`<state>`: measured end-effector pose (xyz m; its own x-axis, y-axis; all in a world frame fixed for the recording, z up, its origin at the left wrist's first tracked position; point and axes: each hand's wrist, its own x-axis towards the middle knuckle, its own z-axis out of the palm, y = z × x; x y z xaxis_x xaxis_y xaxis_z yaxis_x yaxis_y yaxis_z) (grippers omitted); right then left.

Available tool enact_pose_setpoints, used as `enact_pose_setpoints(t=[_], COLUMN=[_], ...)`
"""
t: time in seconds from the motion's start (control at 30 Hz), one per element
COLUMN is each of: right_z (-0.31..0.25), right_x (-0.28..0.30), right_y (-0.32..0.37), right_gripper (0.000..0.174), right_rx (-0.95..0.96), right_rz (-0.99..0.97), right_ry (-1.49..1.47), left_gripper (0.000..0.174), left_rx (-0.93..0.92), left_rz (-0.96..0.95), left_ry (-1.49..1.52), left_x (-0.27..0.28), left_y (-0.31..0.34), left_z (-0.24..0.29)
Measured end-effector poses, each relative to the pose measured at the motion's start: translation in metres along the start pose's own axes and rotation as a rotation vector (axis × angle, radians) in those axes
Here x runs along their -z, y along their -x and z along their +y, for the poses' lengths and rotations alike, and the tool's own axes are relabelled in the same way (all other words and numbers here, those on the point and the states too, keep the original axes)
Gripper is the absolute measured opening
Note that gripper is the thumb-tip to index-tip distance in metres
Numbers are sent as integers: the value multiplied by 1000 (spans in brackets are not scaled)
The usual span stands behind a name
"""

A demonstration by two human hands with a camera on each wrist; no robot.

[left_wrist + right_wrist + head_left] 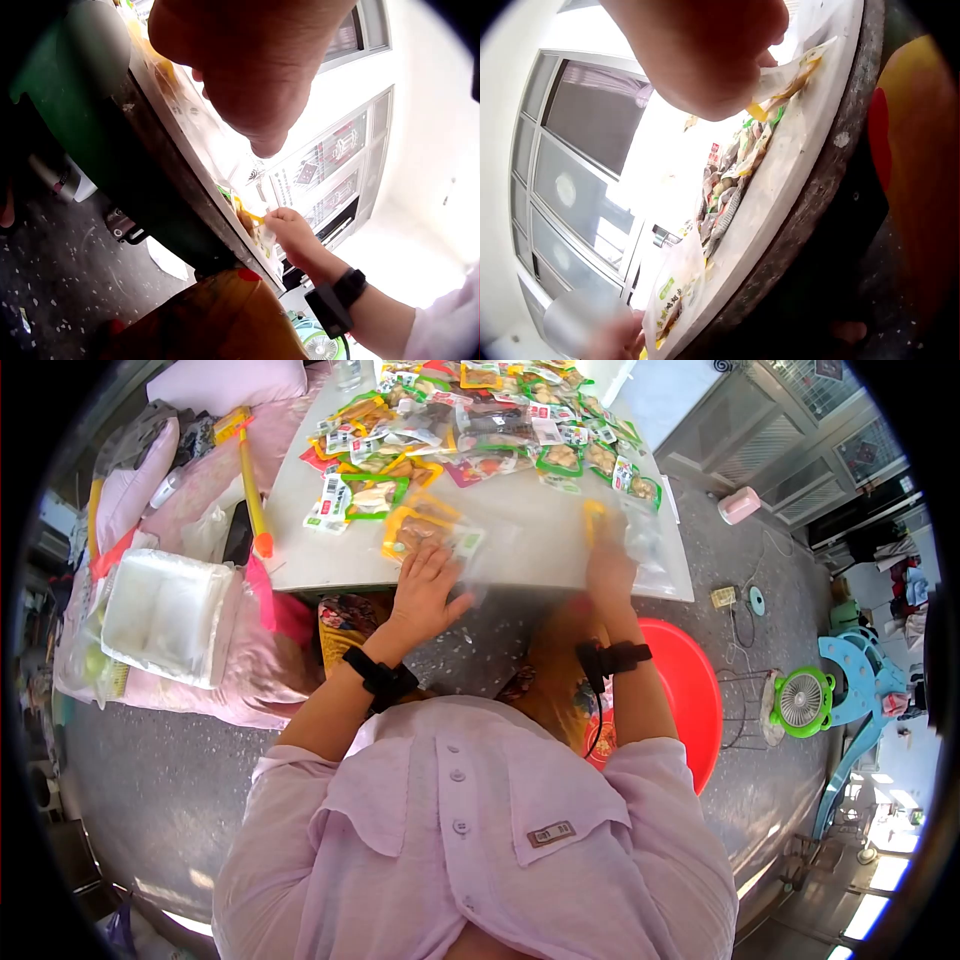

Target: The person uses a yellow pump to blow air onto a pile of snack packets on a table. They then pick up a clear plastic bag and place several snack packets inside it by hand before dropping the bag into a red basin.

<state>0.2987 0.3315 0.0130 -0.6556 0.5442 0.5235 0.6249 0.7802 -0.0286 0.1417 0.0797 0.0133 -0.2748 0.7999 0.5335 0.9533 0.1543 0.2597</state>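
My left hand (428, 588) lies with its fingers on a yellow-edged food packet (412, 528) near the table's front edge, its thumb spread to the side. That packet (676, 296) shows clear plastic and a green label in the right wrist view. Toward the table's right side, my right hand (610, 572), blurred in the head view, pinches another yellow-edged food packet (595, 520). In the left wrist view the right hand's fingers (279, 219) are closed on this packet's yellow edge. Clear plastic (645, 545) lies beside the right hand.
A pile of assorted food packets (480, 425) covers the far part of the white table (520, 545). To the left, a white foam box (165, 615) sits on a pink-covered bed. A red basin (680, 695) stands below right, and a green fan (803, 702) stands farther right.
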Motion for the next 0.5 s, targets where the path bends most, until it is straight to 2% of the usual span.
enact_pose_setpoints(t=[0.1, 0.23, 0.3, 0.33, 0.4, 0.5], right_z=[-4, -17, -30, -37, -48, -60], right_x=[7, 32, 50, 60, 76, 82], right_y=[3, 8, 10, 12, 14, 28], right_gripper=[17, 15, 14, 14, 13, 12], right_rx=[-130, -440, -607, -688, -685, -668], right_rz=[50, 86, -44, -116, -192, -282], right_ry=[-428, -1027, -1500, -1735, -1948, -2148], left_gripper=[37, 34, 31, 33, 37, 43], left_rx=[5, 39, 97, 234, 515, 887], left_rz=[16, 42, -8, -132, -385, -614], left_ry=[87, 371, 490, 680, 1055, 1767], left_x=[6, 8, 5, 3, -2, 1], left_y=[-2, -5, -4, -5, -6, -11], left_z=[12, 30, 36, 37, 39, 46])
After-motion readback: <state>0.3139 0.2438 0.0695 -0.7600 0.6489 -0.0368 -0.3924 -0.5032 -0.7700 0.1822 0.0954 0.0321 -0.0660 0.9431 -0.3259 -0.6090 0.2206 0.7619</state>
